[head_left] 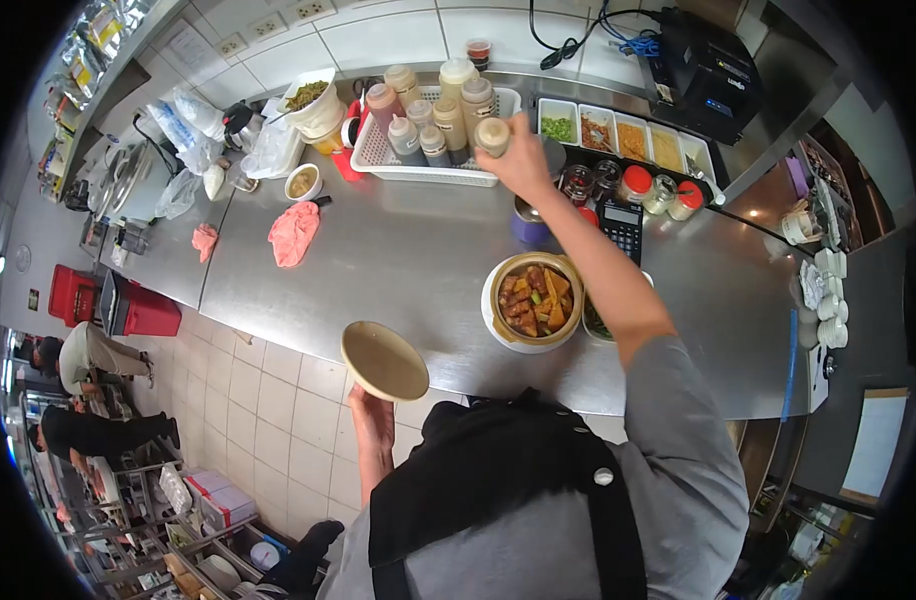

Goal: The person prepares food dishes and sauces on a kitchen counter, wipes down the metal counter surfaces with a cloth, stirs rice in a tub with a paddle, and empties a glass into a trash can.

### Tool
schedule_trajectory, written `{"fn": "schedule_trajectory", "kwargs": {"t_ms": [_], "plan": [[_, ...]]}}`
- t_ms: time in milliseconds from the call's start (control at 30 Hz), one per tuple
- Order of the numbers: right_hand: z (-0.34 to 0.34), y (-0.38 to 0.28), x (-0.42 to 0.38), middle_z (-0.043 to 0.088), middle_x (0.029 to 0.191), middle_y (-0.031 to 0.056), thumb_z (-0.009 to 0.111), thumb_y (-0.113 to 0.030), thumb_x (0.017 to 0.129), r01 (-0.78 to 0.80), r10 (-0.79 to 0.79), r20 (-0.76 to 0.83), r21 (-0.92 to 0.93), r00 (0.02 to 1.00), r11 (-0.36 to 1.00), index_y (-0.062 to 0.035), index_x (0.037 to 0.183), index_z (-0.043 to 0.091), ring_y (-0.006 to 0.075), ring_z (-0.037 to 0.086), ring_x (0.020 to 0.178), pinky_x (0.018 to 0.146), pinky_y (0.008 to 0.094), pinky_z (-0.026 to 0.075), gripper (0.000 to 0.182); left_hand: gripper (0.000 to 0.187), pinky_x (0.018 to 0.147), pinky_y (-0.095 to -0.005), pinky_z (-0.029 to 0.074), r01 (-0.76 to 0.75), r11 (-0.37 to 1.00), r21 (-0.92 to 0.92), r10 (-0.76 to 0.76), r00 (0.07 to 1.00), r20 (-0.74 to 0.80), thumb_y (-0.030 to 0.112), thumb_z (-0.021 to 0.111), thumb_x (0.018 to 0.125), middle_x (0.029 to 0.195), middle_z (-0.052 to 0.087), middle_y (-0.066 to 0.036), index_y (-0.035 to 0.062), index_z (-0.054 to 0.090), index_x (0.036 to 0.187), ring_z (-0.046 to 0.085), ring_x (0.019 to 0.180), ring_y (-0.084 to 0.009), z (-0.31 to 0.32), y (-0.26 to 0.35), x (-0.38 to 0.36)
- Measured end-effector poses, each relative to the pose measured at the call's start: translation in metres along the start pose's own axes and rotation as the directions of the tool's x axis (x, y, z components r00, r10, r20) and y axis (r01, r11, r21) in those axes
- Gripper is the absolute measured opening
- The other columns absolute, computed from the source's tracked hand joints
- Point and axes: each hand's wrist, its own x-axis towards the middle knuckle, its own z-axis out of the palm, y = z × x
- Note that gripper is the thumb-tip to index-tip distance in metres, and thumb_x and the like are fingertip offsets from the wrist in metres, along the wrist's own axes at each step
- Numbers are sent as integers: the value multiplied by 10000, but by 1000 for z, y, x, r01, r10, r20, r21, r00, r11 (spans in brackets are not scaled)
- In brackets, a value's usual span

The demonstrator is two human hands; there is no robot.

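Note:
My left hand (370, 412) grips a beige clay pot lid (386, 362) from below, its hollow side turned up, in front of the counter's edge. With my right arm stretched over the counter, my right hand (524, 158) is closed around a condiment bottle (493, 137) at the right end of a white basket (426, 172). Several sauce bottles (448, 122) stand in that basket. Below my right forearm, a clay pot (498, 300) of braised meat chunks (534, 300) rests on a white plate (495, 325).
Topping trays (633, 140), red-lidded jars (635, 184) and a calculator (621, 230) line the back right. A pink cloth (294, 235), a small bowl (304, 182) and plastic bags (188, 125) lie leftward. Two people (98, 360) are at the far left beyond the tiled floor.

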Motion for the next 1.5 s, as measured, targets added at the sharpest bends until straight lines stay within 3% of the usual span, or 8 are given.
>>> {"fn": "schedule_trajectory", "kwargs": {"t_ms": [200, 433, 733, 800, 1167, 1300, 1400, 1500], "plan": [[-146, -59, -86, 600, 1010, 134, 767, -231, 726, 546, -376, 433, -390, 819, 742, -96, 1126, 585, 313, 594, 1019, 959, 461, 422, 460, 567, 1103, -388, 381, 19, 999, 48, -31, 965, 262, 441, 444, 1007, 1355, 514, -121, -13, 447, 1346, 480, 1288, -232, 33, 7, 37], [-171, -40, -169, 543, 941, 2, 602, -175, 805, 752, -77, 763, -608, 642, 255, -200, 1018, 680, 162, 560, 972, 887, 362, 386, 229, 553, 1041, -381, 437, 77, 996, 35, -84, 942, 326, 420, 454, 997, 1322, 525, -120, -9, 446, 1345, 520, 1226, -223, 64, -1, 53], [-169, -37, -162, 599, 995, 39, 689, -214, 769, 634, -19, 677, -678, 736, 371, -192, 1025, 701, 213, 586, 1002, 854, 378, 409, 258, 515, 1032, -363, 449, 104, 994, 17, -104, 941, 323, 359, 474, 991, 1311, 516, -104, -19, 444, 1339, 526, 1215, -203, 43, -8, 35], [-172, -39, -149, 606, 1025, 39, 784, -301, 698, 373, 203, 690, -587, 695, 718, -206, 1077, 684, 242, 592, 1045, 874, 410, 424, 403, 507, 1036, -364, 443, 76, 997, -6, -71, 950, 303, 354, 473, 993, 1307, 520, -104, -18, 446, 1336, 525, 1215, -203, 33, -9, 32], [47, 4, 23, 643, 1127, 246, 793, -303, 738, 39, -38, 12, -162, 999, 986, 15, 1197, 494, 391, 641, 1022, 853, 446, 520, 633, 437, 944, -333, 446, -78, 970, 231, 78, 997, 8, 252, 568, 956, 1188, 586, -91, -26, 496, 1285, 563, 1087, -178, -1, 24, 16], [90, 53, 33, 595, 1192, 313, 816, -312, 718, -308, 353, 98, -311, 931, 899, 78, 1217, 467, 396, 609, 1105, 895, 418, 520, 723, 502, 884, -359, 486, -137, 704, 697, 202, 979, -11, 228, 727, 820, 1116, 588, -123, -43, 559, 1208, 599, 1000, -227, 14, 32, 46], [93, 54, 30, 587, 1210, 309, 812, -318, 716, -292, 375, 171, -373, 911, 881, 102, 1268, 442, 390, 602, 1124, 935, 409, 504, 786, 586, 883, -385, 494, -317, 203, 926, 321, 916, 243, 237, 790, 709, 1072, 557, -165, -46, 574, 1174, 587, 978, -314, 31, 22, 69], [54, 19, -5, 528, 1277, 279, 721, -250, 811, 90, -62, 109, -274, 992, 958, 26, 1325, 441, 402, 519, 1213, 1005, 444, 448, 647, 600, 876, -429, 494, -438, -50, 898, 235, 868, 436, 249, 796, 659, 1062, 515, -191, -42, 574, 1135, 535, 1002, -374, 33, 8, 96]]}}
